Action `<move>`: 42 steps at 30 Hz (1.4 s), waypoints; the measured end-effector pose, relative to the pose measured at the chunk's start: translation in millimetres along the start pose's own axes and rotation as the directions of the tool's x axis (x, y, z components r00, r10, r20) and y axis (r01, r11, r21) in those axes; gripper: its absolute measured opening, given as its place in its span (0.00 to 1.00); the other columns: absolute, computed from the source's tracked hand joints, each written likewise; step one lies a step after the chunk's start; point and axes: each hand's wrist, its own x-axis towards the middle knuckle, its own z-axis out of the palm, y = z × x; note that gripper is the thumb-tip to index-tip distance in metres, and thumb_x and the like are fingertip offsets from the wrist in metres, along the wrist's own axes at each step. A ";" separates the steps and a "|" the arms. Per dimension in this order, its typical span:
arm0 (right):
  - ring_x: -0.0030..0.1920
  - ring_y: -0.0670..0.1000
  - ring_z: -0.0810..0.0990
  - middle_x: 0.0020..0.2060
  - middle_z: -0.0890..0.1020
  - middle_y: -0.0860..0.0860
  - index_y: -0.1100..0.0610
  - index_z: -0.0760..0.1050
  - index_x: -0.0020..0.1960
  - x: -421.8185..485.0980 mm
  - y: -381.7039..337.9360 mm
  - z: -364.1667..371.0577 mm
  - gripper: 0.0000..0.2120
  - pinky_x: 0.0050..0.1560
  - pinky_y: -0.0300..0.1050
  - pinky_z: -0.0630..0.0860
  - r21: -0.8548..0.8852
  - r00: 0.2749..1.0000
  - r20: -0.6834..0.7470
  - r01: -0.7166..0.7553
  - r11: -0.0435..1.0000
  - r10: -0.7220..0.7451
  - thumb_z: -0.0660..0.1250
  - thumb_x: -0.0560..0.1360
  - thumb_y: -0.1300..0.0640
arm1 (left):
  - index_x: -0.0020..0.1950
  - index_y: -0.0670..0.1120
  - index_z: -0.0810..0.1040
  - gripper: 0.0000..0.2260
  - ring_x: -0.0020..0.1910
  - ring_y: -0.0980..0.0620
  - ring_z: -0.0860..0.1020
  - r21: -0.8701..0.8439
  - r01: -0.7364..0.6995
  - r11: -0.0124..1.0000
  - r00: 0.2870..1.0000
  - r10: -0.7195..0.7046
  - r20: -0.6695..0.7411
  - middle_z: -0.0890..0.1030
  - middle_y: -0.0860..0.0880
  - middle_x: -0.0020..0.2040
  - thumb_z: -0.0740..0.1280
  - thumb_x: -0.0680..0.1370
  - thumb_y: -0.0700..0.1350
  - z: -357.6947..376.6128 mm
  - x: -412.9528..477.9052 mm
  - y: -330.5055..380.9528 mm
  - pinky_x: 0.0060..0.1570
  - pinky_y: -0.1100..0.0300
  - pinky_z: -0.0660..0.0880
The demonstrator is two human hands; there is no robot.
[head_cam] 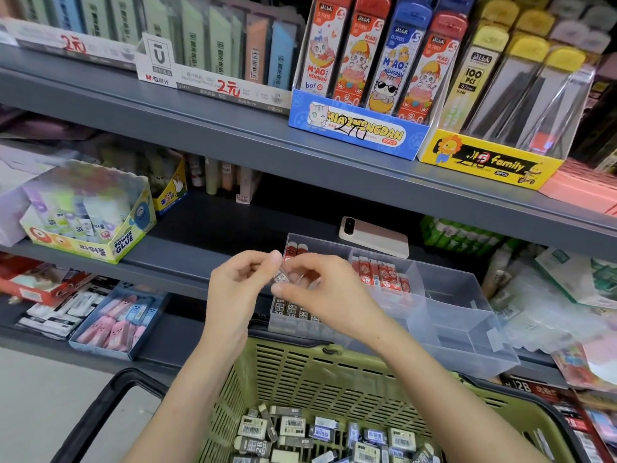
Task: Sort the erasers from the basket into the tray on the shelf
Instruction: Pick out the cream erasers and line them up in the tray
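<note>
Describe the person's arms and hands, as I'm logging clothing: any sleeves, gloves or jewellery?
Left hand and right hand are bare: no gloves, rings or watch show. Left forearm and right forearm show no sleeve up to the frame's edge.

erasers [337, 432]: wrapped, heaped in green basket [300, 372] | one eraser [281, 277]: pinched above clear tray [467, 315] on shelf [200, 259]

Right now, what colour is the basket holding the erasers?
The basket is olive green, seen best in the head view.
</note>
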 end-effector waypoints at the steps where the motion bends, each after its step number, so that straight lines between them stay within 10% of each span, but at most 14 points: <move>1: 0.34 0.43 0.73 0.31 0.75 0.44 0.46 0.76 0.39 -0.2 -1.1 1.7 0.05 0.42 0.43 0.73 -0.024 1.000 0.013 0.002 1.000 -0.001 0.72 0.70 0.50 | 0.38 0.52 0.84 0.09 0.36 0.59 0.77 0.001 0.004 1.000 1.000 -0.004 0.030 0.82 0.52 0.35 0.69 0.68 0.55 0.6 -0.6 0.5 0.39 0.68 0.72; 6: 0.31 0.43 0.75 0.28 0.76 0.45 0.52 0.79 0.34 0.7 7.3 -9.4 0.07 0.34 0.39 0.77 0.372 0.981 0.068 -0.192 0.908 0.180 0.74 0.70 0.55 | 0.50 0.55 0.79 0.10 0.45 0.58 0.80 0.098 -0.012 0.995 1.000 0.013 -0.004 0.83 0.51 0.42 0.67 0.72 0.55 -0.2 -0.6 -3.5 0.46 0.68 0.74; 14: 0.37 0.52 0.80 0.34 0.81 0.53 0.59 0.76 0.50 -1.1 34.1 -1.9 0.12 0.44 0.50 0.80 0.083 0.915 0.026 -0.403 0.911 0.403 0.73 0.71 0.55 | 0.59 0.53 0.76 0.10 0.42 0.65 0.75 0.637 -0.040 0.770 0.999 0.026 0.030 0.77 0.60 0.44 0.64 0.78 0.48 -3.2 4.4 -25.8 0.38 0.72 0.66; 31: 0.46 0.51 0.80 0.42 0.84 0.51 0.61 0.82 0.43 3.2 21.7 3.5 0.06 0.52 0.50 0.77 -0.395 0.968 0.109 -0.167 0.903 0.226 0.65 0.73 0.65 | 0.62 0.52 0.76 0.12 0.45 0.64 0.73 0.681 -0.098 0.726 0.993 0.025 0.116 0.76 0.53 0.53 0.61 0.80 0.45 -1.5 1.9 -26.6 0.42 0.73 0.66; 37: 0.38 0.43 0.77 0.35 0.81 0.44 0.49 0.79 0.40 -65.2 18.4 -10.1 0.04 0.41 0.37 0.73 0.049 0.995 -0.097 -0.002 0.999 0.007 0.69 0.74 0.53 | 0.60 0.47 0.78 0.10 0.47 0.56 0.75 0.682 -0.071 0.728 0.997 0.072 0.027 0.79 0.50 0.53 0.63 0.80 0.43 -13.3 -25.3 -20.1 0.49 0.64 0.70; 42: 0.36 0.39 0.77 0.37 0.83 0.45 0.53 0.81 0.44 -136.9 61.2 30.9 0.05 0.39 0.32 0.73 0.070 0.988 0.076 -0.142 0.987 0.137 0.69 0.74 0.53 | 0.57 0.46 0.79 0.09 0.50 0.57 0.75 0.710 -0.112 0.696 0.994 0.076 0.083 0.78 0.52 0.50 0.64 0.79 0.41 -42.9 -67.8 -8.3 0.53 0.69 0.69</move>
